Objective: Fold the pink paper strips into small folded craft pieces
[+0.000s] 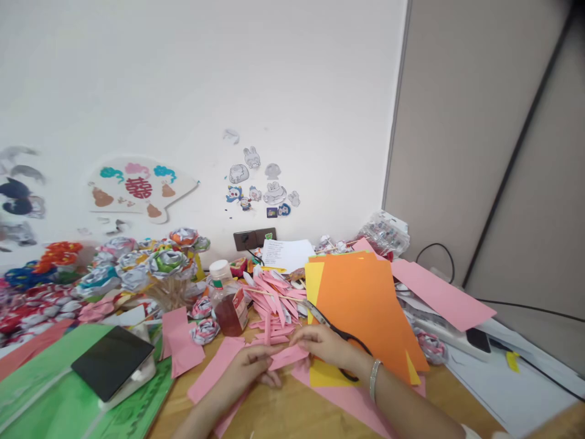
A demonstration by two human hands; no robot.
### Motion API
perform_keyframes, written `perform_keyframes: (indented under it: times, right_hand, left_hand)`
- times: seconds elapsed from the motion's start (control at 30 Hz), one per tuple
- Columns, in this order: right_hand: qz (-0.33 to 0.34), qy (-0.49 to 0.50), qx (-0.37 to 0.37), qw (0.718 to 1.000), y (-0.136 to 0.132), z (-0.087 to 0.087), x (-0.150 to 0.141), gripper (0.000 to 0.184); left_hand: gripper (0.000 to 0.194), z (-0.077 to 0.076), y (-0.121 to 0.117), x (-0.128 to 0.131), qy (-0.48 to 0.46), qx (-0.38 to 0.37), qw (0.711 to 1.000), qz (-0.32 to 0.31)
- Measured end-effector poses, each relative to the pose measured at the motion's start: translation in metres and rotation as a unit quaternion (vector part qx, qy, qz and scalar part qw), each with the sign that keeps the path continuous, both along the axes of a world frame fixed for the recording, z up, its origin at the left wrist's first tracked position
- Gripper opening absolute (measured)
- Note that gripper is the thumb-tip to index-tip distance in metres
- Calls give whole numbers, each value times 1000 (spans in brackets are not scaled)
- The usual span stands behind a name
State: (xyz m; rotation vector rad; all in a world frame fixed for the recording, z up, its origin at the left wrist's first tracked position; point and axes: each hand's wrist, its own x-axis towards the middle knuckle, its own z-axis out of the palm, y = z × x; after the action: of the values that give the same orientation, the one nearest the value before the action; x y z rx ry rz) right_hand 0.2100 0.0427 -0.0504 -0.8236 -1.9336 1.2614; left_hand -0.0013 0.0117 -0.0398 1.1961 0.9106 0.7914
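Observation:
A small folded piece of pink paper (pixel 287 358) is stretched between my two hands, just above the wooden table. My left hand (pixel 249 369) pinches its left end. At its right end, the fingers of my right hand (pixel 322 344) are closed on it. Scissors (pixel 353 338) with black handles lie beside and partly behind my right hand, over a stack of orange paper (pixel 356 299). Beyond my hands is a heap of folded pink paper strips (pixel 274 296). Flat pink sheets (pixel 219 366) rest under and beside my left wrist.
A jar of reddish-brown liquid (pixel 228 308) with a white lid stands behind my left hand. Crumpled paper flowers (pixel 132 262) crowd the back left. A black tablet-like panel (pixel 113 364) rests over a green sheet (pixel 55 366). At right are a power strip (pixel 457 335) and cables.

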Motion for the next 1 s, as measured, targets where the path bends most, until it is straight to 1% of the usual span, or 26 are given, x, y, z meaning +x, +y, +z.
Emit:
perform_keyframes:
  times: [0.1, 0.23, 0.3, 0.4, 0.47, 0.63, 0.77, 1.0]
  right_hand:
    - [0, -1, 7, 1000, 1, -3, 0, 21]
    - [-7, -23, -6, 1000, 2, -8, -3, 20]
    - [-6, -32, -9, 999, 2, -10, -4, 20]
    - [0, -32, -3, 999, 1, -12, -5, 20]
    - [-1, -36, 7, 999, 1, -12, -6, 20]
    - [-5, -43, 15, 999, 1, -12, -6, 24]
    - [-14, -67, 35, 997, 1, -13, -4, 24]
    - [-18, -87, 67, 994, 2, -11, -2, 23]
  left_hand:
    - [30, -2, 1, 1, -24, -8, 999, 24]
    - [28, -1, -1, 2, -20, -2, 1000, 2]
    - [28, 1, -2, 4, 1, 5, 1000, 10]
    - [31, 3, -2, 8, 61, 7, 998, 31]
    - [33, 5, -3, 10, 90, 10, 995, 30]
    - [37, 10, -4, 14, 107, 15, 993, 40]
    - [37, 11, -5, 15, 109, 15, 993, 53]
    - [37, 5, -2, 12, 119, 27, 992, 25]
